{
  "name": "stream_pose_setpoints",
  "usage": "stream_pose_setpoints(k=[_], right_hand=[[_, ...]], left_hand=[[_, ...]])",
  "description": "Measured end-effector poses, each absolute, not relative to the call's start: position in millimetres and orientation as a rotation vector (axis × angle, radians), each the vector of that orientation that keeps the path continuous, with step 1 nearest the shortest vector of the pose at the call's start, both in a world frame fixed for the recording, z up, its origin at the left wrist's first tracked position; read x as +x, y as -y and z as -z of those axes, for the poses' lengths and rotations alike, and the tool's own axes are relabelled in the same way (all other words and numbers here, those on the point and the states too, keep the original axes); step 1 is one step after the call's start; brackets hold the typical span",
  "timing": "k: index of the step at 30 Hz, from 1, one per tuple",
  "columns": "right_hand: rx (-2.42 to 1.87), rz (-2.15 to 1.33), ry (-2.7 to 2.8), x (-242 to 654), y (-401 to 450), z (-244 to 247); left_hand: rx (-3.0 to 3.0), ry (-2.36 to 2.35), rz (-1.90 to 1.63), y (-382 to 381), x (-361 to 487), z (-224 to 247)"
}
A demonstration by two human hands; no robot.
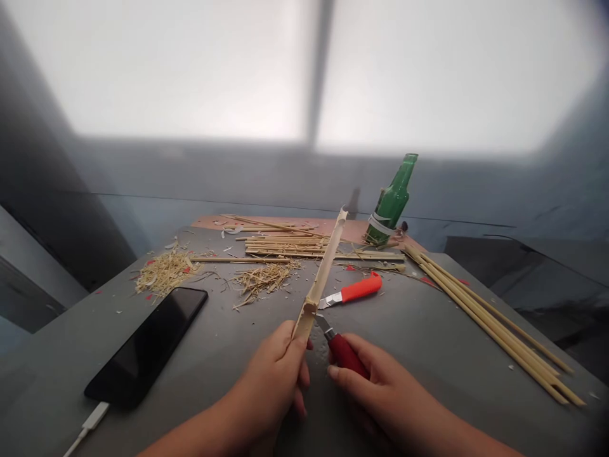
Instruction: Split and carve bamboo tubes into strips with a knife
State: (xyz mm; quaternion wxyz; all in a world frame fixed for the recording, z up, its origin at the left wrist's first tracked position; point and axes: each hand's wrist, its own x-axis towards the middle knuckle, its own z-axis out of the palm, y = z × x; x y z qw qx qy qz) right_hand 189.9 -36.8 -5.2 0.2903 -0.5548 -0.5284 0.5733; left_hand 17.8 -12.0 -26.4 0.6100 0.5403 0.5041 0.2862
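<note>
My left hand (pixel 280 368) is closed round the lower end of a split bamboo strip (pixel 328 254), which slants up and away with its hollow side showing. In my right hand (pixel 371 381) is a knife with a dark red handle (pixel 346 355). Its blade points up and left, at the strip's edge beside the node; whether it touches cannot be made out. Just beyond the blade, an orange-handled knife (pixel 360 288) lies on the grey table (pixel 228 343).
A black phone (pixel 150 343) with a white cable (pixel 95 416) lies at left. Behind it are heaps of shavings (pixel 166 273) (pixel 264 279). Bamboo sticks (pixel 285 247) lie at the back, with more sticks (pixel 490 324) at right. A green bottle (pixel 392 200) leans near the back edge.
</note>
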Motion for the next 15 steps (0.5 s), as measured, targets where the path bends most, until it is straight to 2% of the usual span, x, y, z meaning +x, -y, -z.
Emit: stream_pose_setpoints(k=[6, 15], right_hand=[[-1.483, -1.251, 1.539, 201, 25, 13], [-1.519, -1.273, 1.504, 213, 22, 15]], left_hand=[[1.238, -1.017, -0.576, 14, 19, 25], [1.201, -1.017, -0.647, 11, 20, 31]])
